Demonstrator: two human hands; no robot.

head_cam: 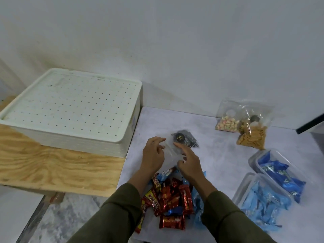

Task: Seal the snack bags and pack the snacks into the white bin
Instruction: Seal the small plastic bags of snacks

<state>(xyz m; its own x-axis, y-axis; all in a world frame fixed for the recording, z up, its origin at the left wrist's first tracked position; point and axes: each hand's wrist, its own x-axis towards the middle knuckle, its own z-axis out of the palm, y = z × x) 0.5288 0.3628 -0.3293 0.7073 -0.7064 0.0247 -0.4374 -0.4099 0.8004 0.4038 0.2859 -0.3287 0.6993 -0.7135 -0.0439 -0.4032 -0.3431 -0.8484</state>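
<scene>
A clear zip bag (171, 153) lies flat on the pale table, with a dark snack pack bearing a round black label (185, 140) at its far end. My left hand (153, 153) and my right hand (188, 159) both pinch the bag's near edge, fingers bent over the plastic. The white bin (75, 109) stands upside down at the left on a plywood board, its perforated base facing up. Under my wrists lies a heap of red and blue wrapped candy bars (172, 199).
Two clear bags stand at the back right, one with pale puffs (228, 120), one with orange sticks (252, 135). Two clear tubs of blue wrapped snacks (278, 174) sit at the right. The plywood board (57, 165) adjoins the table's left edge. A wall runs behind.
</scene>
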